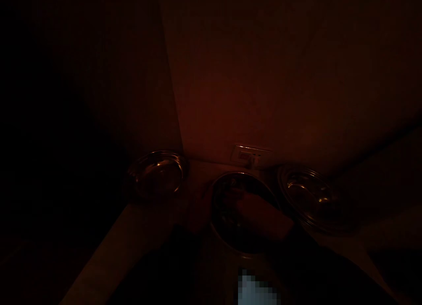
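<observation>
The scene is very dark. A round steel pot (219, 221) stands on a counter near the wall. My right hand (260, 215) comes in from the lower right in a dark sleeve and lies over the pot's mouth, its fingers pointing toward the far left rim. Whether it holds anything is lost in the dark. A dim reddish shape beside the pot's left wall looks like my left hand (194, 212), close to or touching the pot. Its fingers cannot be made out.
A steel bowl (158, 173) sits at the back left and a wide steel plate (313, 197) at the back right. A wall socket (250, 154) is behind the pot. The counter's left edge (108, 252) drops into darkness.
</observation>
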